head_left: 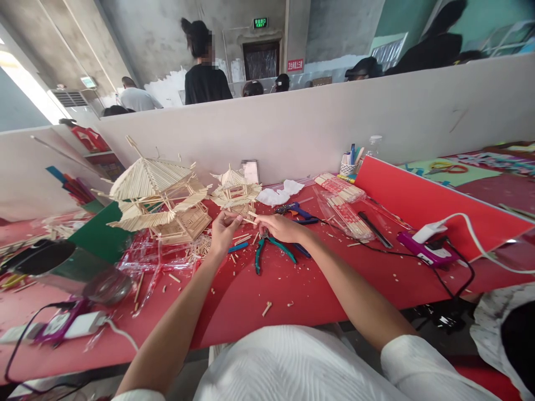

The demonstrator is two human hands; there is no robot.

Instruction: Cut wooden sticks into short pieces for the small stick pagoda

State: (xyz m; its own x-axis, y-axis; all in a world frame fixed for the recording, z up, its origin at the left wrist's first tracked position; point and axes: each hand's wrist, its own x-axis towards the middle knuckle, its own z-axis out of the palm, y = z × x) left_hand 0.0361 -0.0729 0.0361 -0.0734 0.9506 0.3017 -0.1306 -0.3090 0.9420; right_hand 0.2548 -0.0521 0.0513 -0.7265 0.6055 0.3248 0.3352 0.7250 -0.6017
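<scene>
Both my hands are pinched close together above the red table. Between the fingertips of my left hand [223,229] and my right hand [278,224] runs a short pale wooden stick [249,220], partly hidden by the fingers. Just below my right hand lie green-handled pliers [258,257], their handles spread. A blue strip-like tool [238,247] and some cut stick pieces are beside my left hand. Behind the hands stand a small pavilion model [234,192] made of sticks and, to its left, a larger one [156,195].
A blue glue gun [296,209] lies beyond my right hand. Packs of wooden sticks [346,214], a black cutter [375,229] and a purple power strip [428,249] are further right. Left are a clear jug [98,275] and plastic wrapping [142,253]. A white partition [292,133] closes the back.
</scene>
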